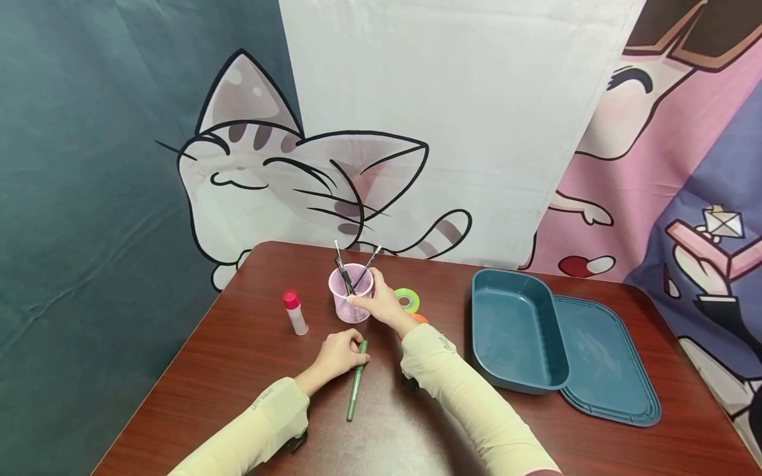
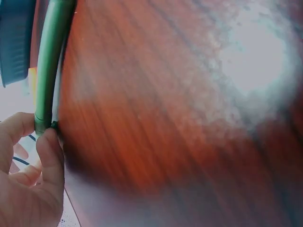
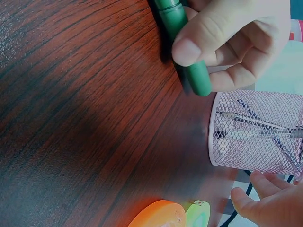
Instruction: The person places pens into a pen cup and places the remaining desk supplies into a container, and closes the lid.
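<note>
In the head view my left hand (image 1: 338,354) pinches a green pen (image 1: 356,390) near its far end, thumb and fingers on either side. The right wrist view shows that green pen's end (image 3: 201,80) poking past the thumb. My right hand (image 1: 383,303) is at the right side of a pink mesh pen holder (image 1: 342,305), its thumb across the front and a finger by the rim. Inside the upright holder several pens (image 1: 345,274) lean. Part of the right hand's grip is hidden behind the holder.
A glue stick (image 1: 296,314) with a red cap stands left of the holder. Green tape (image 1: 407,300) and an orange roll (image 1: 419,318) lie by the right wrist. To the right sits a blue-green box (image 1: 518,330), its lid (image 1: 613,363) beside it.
</note>
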{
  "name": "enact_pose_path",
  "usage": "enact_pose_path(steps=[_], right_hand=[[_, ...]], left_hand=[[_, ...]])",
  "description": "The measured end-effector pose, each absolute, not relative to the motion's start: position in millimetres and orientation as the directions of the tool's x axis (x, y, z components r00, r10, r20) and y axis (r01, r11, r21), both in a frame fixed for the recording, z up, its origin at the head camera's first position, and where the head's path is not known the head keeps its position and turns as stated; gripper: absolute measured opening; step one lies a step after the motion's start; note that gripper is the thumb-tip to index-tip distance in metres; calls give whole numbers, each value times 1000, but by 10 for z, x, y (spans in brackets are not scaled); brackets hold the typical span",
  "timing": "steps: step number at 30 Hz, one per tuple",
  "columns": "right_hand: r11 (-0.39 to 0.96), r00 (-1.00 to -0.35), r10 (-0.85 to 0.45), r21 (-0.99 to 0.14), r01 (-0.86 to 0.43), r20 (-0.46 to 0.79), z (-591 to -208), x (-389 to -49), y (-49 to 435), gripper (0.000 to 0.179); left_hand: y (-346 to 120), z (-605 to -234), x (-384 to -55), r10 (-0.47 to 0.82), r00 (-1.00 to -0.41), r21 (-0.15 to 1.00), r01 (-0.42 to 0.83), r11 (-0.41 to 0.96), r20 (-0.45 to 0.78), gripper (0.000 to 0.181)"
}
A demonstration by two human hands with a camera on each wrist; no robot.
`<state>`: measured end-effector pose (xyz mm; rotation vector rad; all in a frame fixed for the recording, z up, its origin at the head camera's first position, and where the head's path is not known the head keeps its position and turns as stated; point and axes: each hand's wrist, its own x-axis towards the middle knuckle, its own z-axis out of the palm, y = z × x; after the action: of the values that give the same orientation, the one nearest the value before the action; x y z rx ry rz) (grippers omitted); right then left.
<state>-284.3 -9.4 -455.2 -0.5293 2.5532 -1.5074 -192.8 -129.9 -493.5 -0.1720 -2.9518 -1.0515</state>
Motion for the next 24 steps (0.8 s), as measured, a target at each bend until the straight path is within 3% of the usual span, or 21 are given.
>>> enact_pose_path(steps=[14, 24], right_hand=[[422, -928, -368, -878, -226, 62, -4584, -2839, -92, 69], [400, -923, -376, -885, -238, 79, -4599, -2854, -93, 68]], left_hand=[[-1440, -4704, -1915, 66, -997, 596, 76, 800, 38, 18], [-1588, -4162, -2002, 5, -1000, 740, 9, 672, 7, 22]])
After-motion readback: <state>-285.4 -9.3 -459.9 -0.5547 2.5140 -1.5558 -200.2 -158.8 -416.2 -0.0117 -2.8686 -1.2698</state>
